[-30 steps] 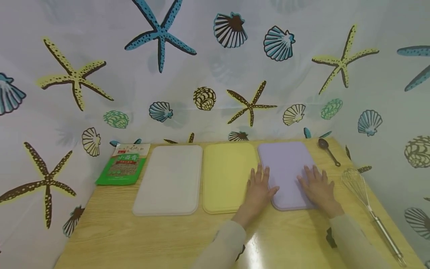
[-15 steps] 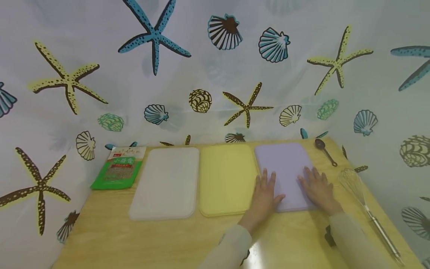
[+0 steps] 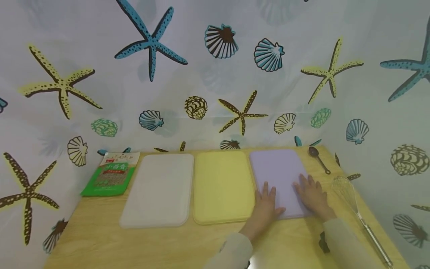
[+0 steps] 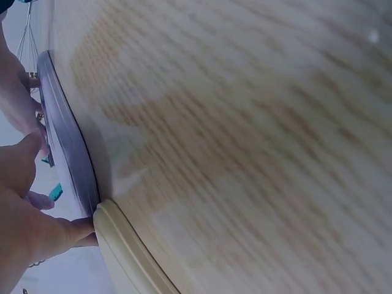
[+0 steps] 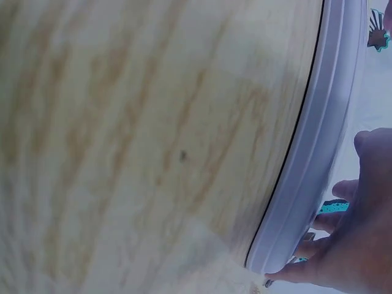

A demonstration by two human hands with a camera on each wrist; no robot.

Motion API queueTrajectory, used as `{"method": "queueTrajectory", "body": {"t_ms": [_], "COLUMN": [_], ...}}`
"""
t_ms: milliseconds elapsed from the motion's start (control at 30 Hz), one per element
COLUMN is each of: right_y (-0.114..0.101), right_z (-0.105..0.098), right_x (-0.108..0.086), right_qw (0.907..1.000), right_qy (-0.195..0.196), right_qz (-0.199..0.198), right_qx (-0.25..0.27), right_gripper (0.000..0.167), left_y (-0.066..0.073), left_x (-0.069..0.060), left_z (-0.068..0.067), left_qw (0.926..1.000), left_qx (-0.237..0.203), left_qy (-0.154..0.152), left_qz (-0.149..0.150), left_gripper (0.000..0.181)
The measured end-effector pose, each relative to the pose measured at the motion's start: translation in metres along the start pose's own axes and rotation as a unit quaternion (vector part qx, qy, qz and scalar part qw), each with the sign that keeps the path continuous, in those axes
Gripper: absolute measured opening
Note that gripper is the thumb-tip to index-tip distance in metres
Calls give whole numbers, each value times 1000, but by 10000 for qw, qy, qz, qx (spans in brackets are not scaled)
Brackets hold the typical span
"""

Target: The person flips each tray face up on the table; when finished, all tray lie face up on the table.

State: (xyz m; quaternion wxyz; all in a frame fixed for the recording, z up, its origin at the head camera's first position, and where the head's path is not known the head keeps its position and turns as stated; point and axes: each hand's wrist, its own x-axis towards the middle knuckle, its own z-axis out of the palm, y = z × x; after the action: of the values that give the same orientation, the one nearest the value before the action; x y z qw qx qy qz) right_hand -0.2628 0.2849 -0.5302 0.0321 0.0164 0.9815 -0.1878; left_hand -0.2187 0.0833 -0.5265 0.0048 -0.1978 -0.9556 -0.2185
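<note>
A purple rectangular board (image 3: 277,166) lies flat on the table, immediately right of a yellow board (image 3: 223,186). My left hand (image 3: 263,212) rests at the purple board's near left edge, fingers extended and thumb pointing right over it. On the opposite edge lies my right hand (image 3: 312,195), its fingers spread and slightly bent. The left wrist view shows a left finger (image 4: 76,233) beside the spot where the purple and yellow boards meet. In the right wrist view, fingers of the right hand (image 5: 361,239) touch the purple board's rim (image 5: 306,153). Neither hand wraps round anything.
A white board (image 3: 159,190) lies left of the yellow one, with a green seasoning packet (image 3: 112,177) beyond it. To the right are a dark measuring spoon (image 3: 319,160) and a wire whisk (image 3: 359,216). A seashell-printed curtain (image 3: 201,74) surrounds the table.
My left hand has shifted right from the gap between the yellow and purple boards onto the purple board's edge. The right hand stays at its right edge. The head view has moved slightly.
</note>
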Motion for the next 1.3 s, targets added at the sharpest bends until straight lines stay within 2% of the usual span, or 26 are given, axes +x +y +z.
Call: {"method": "queueTrajectory", "body": {"t_ms": [133, 300, 400, 600, 833, 1033, 1133, 1300], "right_y": [-2, -3, -3, -4, -4, 1, 5, 12], "right_z": [3, 4, 5, 4, 0, -7, -11, -17], "right_x": [-3, 0, 4, 7, 7, 8, 9, 10], "right_qw": [10000, 9999, 9997, 9991, 9986, 9966, 9909, 9799], "right_qy": [-37, 100, 187, 331, 451, 546, 545, 709], "right_qz": [4, 89, 121, 128, -27, 108, 332, 588], "right_qx": [73, 50, -43, -241, -271, 608, 1181, 1770], "right_gripper": [68, 69, 69, 68, 66, 64, 60, 47], "left_y": [3, 6, 7, 10, 13, 12, 12, 11], "left_x": [-4, -5, -4, -2, -2, -1, 1, 2], "left_z": [3, 2, 2, -4, -10, -6, -4, -4], "left_qw": [9994, 9981, 9978, 9955, 9939, 9914, 9886, 9805], "left_qx": [181, 170, 255, 729, 865, 1118, 1325, 1793], "left_qy": [-274, -524, -564, -598, -675, -676, -707, -780], "left_qz": [-132, -267, -236, 8, -75, 40, 93, 183], "left_gripper": [85, 92, 92, 90, 89, 90, 91, 91]}}
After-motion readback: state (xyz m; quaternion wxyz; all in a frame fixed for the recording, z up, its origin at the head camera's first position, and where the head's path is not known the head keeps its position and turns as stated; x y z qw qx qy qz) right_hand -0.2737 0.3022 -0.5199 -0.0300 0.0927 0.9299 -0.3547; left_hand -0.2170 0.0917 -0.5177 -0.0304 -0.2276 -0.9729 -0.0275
